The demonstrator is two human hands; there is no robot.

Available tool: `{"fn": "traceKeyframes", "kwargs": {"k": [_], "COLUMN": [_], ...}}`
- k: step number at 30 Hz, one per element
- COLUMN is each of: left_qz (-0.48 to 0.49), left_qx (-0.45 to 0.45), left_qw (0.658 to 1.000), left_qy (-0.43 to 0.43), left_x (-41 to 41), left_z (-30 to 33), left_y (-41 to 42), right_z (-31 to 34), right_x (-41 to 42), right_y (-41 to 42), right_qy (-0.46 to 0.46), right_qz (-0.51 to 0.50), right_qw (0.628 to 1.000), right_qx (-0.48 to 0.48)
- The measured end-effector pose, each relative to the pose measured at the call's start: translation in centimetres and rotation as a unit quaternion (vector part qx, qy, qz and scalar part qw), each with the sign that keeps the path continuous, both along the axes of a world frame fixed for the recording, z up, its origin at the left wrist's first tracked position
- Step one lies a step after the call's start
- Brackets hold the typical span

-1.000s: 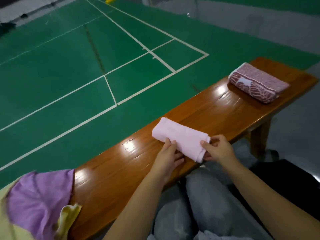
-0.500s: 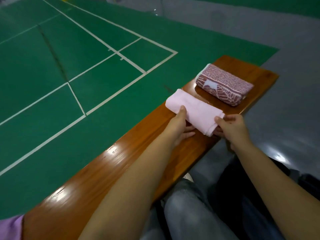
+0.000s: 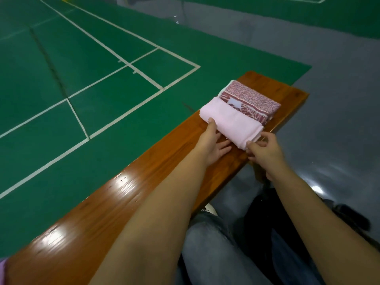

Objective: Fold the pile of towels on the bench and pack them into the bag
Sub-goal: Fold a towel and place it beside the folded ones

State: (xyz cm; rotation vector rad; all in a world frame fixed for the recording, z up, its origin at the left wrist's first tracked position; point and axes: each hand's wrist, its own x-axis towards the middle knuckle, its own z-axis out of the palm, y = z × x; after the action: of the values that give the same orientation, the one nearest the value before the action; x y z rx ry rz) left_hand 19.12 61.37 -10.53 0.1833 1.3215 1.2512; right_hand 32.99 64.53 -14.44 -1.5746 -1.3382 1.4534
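Observation:
A folded pale pink towel (image 3: 232,122) lies on the wooden bench (image 3: 131,194) near its far end, touching a folded maroon patterned towel (image 3: 249,99) just behind it. My left hand (image 3: 213,141) rests against the pink towel's left side, thumb on its edge, fingers straight on the bench. My right hand (image 3: 265,150) pinches the towel's near right end between thumb and fingers. No open bag shows plainly.
A sliver of purple cloth (image 3: 2,266) shows at the bench's near left end. Something black (image 3: 349,220) lies on the grey floor to the right, by my knees in grey trousers (image 3: 207,243). Green court flooring (image 3: 82,79) lies beyond the bench.
Both hands have slid the pink towel along the bench to the far end, where it now touches the maroon towel. The pile at the near end has mostly left the view.

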Motion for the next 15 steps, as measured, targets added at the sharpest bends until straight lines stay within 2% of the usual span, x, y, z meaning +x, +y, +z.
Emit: {"fn": "traceKeyframes", "kwargs": {"k": [4, 8, 12, 15], "left_qz": [0.024, 0.075, 0.145, 0.213], "left_qx": [-0.005, 0.012, -0.033, -0.066], "left_qw": [1.000, 0.997, 0.983, 0.962], "left_qy": [0.003, 0.027, 0.104, 0.155], "left_x": [-0.2, -2.3, -4.4, -5.3], "left_z": [-0.8, -0.1, 0.9, 1.6], "left_y": [-6.1, -14.8, -24.0, -31.1], "right_z": [0.9, 2.4, 3.6, 4.2], "right_x": [-1.9, -4.9, -8.0, -10.6], "right_y": [-4.9, -10.2, -15.1, -19.6], "right_qy": [0.010, 0.040, 0.042, 0.040], "right_qz": [0.014, 0.167, 0.282, 0.378], "right_qw": [1.000, 0.985, 0.958, 0.925], "right_qx": [0.013, -0.006, 0.018, 0.025]}}
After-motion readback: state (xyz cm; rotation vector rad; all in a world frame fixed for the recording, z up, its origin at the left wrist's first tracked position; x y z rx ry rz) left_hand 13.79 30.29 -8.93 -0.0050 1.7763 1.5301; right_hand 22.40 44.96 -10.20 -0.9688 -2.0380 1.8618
